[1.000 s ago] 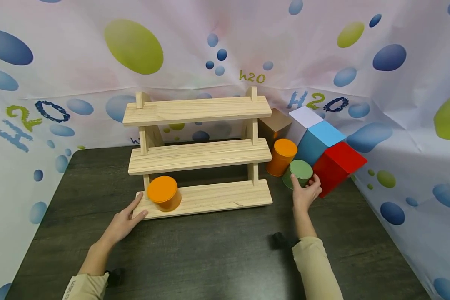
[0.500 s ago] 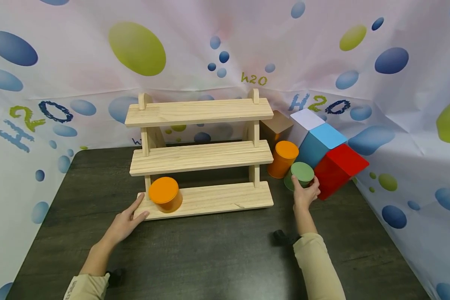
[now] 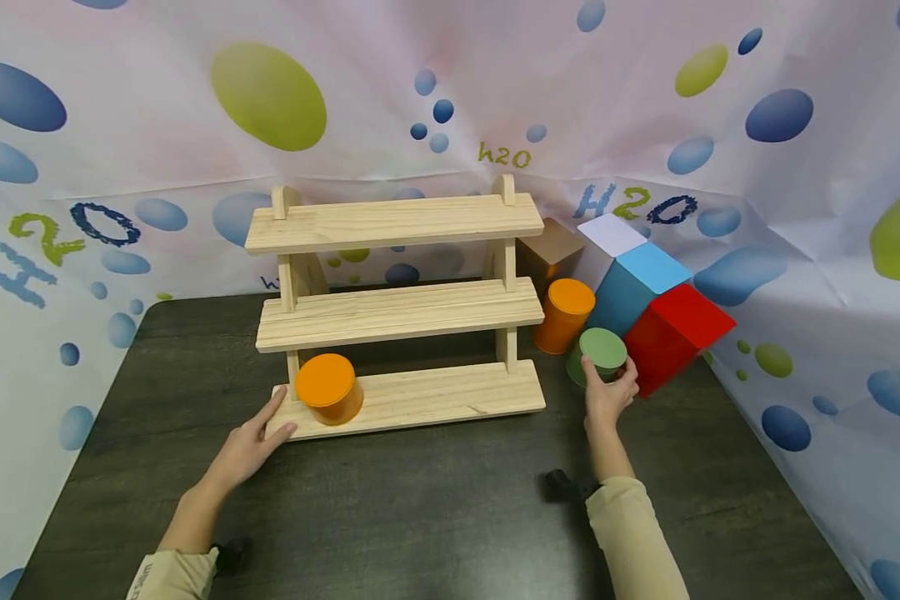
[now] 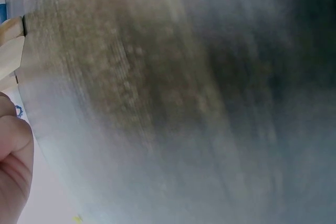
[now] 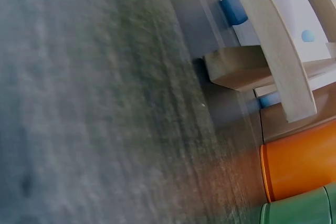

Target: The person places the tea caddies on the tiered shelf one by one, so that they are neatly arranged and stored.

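One green tin [image 3: 602,348] has shifted slightly towards the person since a second ago, and the right hand [image 3: 609,402] has moved along with it. Its fingers [image 3: 630,374] grip the tin, thumb on the left side, the others on the right, near the red box [image 3: 671,337]. The tin is upright, just in front of the tall orange tin [image 3: 566,315] and to the right of the wooden stand [image 3: 405,310]; whether its base touches the desk [image 3: 420,517] I cannot tell. The left hand [image 3: 242,452] lies where it was, forefinger and thumb against the left end of the bottom shelf [image 3: 442,393]; whether they pinch it I cannot tell. The short orange tin [image 3: 328,385] sits unmoved on that shelf, just beside this hand. The blue box [image 3: 637,279] behind the red one also keeps its place.
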`<state>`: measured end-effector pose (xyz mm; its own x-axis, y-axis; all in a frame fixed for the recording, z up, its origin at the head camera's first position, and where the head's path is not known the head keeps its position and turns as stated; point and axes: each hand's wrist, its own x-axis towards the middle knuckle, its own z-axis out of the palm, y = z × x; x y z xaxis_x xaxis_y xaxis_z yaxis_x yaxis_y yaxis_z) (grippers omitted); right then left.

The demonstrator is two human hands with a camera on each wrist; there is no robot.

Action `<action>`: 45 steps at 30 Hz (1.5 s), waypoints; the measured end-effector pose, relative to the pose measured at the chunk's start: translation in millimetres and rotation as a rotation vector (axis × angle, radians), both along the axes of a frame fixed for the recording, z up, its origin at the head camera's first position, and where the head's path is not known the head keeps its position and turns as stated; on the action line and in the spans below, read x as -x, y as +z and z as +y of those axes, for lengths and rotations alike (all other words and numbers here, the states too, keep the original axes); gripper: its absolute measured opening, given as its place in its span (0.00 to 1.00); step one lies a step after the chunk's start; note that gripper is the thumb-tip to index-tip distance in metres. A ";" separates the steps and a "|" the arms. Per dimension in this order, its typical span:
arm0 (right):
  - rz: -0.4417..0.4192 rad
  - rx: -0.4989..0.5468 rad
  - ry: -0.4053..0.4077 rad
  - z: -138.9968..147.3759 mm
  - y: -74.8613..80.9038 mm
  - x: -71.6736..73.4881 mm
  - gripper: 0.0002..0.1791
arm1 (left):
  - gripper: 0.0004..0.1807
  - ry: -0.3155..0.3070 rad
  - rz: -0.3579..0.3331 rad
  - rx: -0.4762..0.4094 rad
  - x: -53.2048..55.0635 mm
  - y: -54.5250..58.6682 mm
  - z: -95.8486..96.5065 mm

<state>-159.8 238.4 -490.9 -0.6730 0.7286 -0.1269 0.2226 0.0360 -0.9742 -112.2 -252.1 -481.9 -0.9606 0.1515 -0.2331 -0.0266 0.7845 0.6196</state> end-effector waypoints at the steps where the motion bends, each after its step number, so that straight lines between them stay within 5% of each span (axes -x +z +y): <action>1: -0.002 -0.001 0.004 -0.5 0.2 -0.3 0.42 | 0.41 0.002 -0.002 0.000 -0.2 -0.2 -0.2; 13: -0.028 -0.121 0.051 1.2 0.3 3.7 0.49 | 0.40 0.000 0.015 0.003 -3.1 -1.3 -0.7; 37: 0.085 -0.196 0.077 4.7 -8.3 -4.1 0.45 | 0.40 -0.018 0.027 0.002 -0.9 -0.5 0.1; 45: 0.190 -0.238 0.069 1.3 -1.3 -7.6 0.42 | 0.40 -0.016 0.022 0.005 -1.6 0.8 -0.3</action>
<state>-152.3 239.6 -492.2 -0.7173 0.6746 0.1743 0.0267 0.2766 -0.9606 -110.6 -252.3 -481.0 -0.9628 0.1659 -0.2132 -0.0006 0.7878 0.6159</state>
